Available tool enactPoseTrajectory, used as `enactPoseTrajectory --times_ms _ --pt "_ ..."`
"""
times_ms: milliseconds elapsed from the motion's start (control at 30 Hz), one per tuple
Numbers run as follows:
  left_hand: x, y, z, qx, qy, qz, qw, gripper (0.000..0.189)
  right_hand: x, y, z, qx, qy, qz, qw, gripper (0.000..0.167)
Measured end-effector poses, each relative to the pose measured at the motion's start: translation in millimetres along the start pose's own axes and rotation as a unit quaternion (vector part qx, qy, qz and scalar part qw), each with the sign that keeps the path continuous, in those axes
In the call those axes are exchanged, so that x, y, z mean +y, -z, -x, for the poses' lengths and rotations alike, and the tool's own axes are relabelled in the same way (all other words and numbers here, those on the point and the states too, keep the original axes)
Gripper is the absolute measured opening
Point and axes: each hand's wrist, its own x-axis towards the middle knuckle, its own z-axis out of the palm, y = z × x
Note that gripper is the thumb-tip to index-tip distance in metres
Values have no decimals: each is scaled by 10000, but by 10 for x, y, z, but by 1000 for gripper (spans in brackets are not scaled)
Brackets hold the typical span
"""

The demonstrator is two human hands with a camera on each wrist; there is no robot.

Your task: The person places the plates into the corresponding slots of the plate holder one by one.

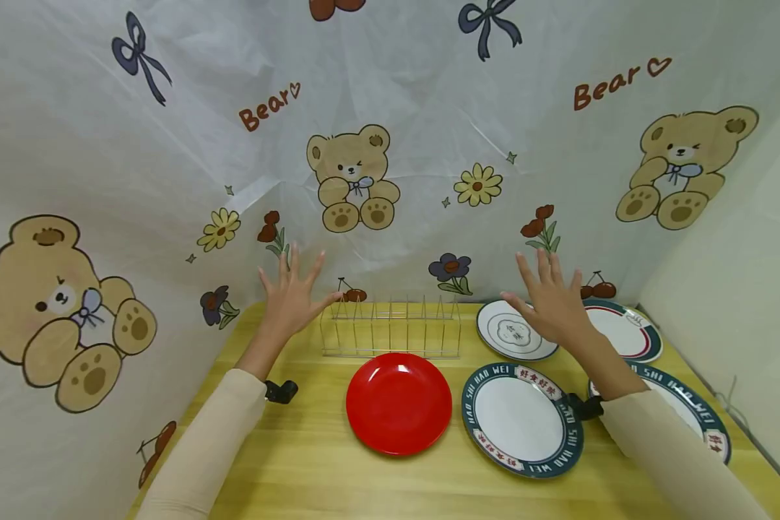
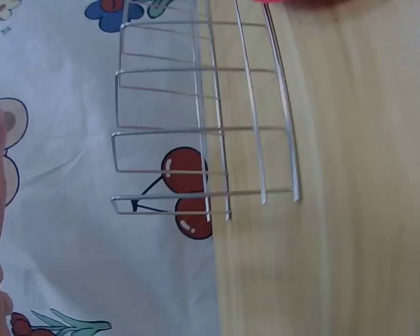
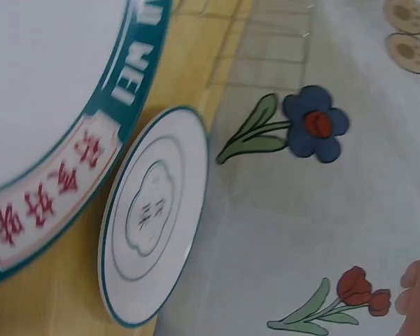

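Observation:
Both hands are raised with fingers spread, holding nothing. My left hand [image 1: 292, 300] is at the left end of a wire dish rack [image 1: 390, 336], which stands at the back of the table. The left wrist view shows the rack's wire frame [image 2: 224, 133] close up. My right hand [image 1: 555, 307] is above the plates on the right, overlapping a small white plate [image 1: 510, 332] in the head view. In front of the rack lies a red plate [image 1: 399, 404]. Beside it is a white plate with a green lettered rim [image 1: 523, 419].
Another green-rimmed plate [image 1: 676, 404] lies at the right, partly hidden by the right forearm. Behind it is a plate with a green and red rim [image 1: 624, 332]. A bear-print cloth [image 1: 416, 94] hangs behind the wooden table [image 1: 338, 484]. A pale wall [image 1: 741, 303] borders the right side.

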Motion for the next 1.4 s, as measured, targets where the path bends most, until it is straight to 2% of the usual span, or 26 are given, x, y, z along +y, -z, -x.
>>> enactPoseTrajectory --times_ms 133,300,367,433,500,567,667,733,800,833,933,1100,1200,1300,1400 --pt "-14 -59 108 123 -116 532 9984 91 -68 108 170 215 -143 -824 9963 84" --pt "-71 -187 370 328 -26 1251 9916 86 -116 140 422 323 -329 -1812 9824 81" --pt "-81 -253 483 318 137 1732 9843 85 -122 124 524 332 -443 -2066 9769 80" --pt "-77 -333 570 188 324 2295 9726 84 -120 114 638 375 -575 -2223 9726 78" --pt "-69 -424 638 7 467 2950 9544 82 -116 103 760 398 -736 -2346 9685 76" --pt "-55 -513 705 -184 602 3655 9287 80 -116 84 894 367 -900 -2449 9647 75" --pt "-39 -653 826 -388 732 4672 8803 75 -114 29 1117 286 -1039 -2536 9613 74" --pt "-21 -738 909 -497 831 5132 8528 73 -108 -12 1284 222 -1056 -2559 9607 73" --pt "-1 -815 968 -593 908 5415 8337 71 -96 -38 1451 205 -1067 -2544 9610 71" --pt "10 -847 988 -632 939 5481 8287 72 -88 -48 1532 217 -1087 -2515 9615 69" --pt "35 -906 1012 -706 1045 5558 8217 72 -62 -82 1747 174 -1267 -2421 9618 64" --pt "7 -956 1005 -649 1029 5552 8227 61 -34 -166 1997 101 -1655 -2232 9606 58" --pt "-41 -997 996 -630 916 5655 8172 47 -30 -206 2081 52 -1855 -2170 9584 51" --pt "-86 -1040 990 -638 883 5798 8075 37 -9 -230 2113 -75 -2034 -2133 9556 49" --pt "-104 -1069 976 -576 900 5880 8018 34 30 -243 2097 -518 -2207 -2198 9488 55"
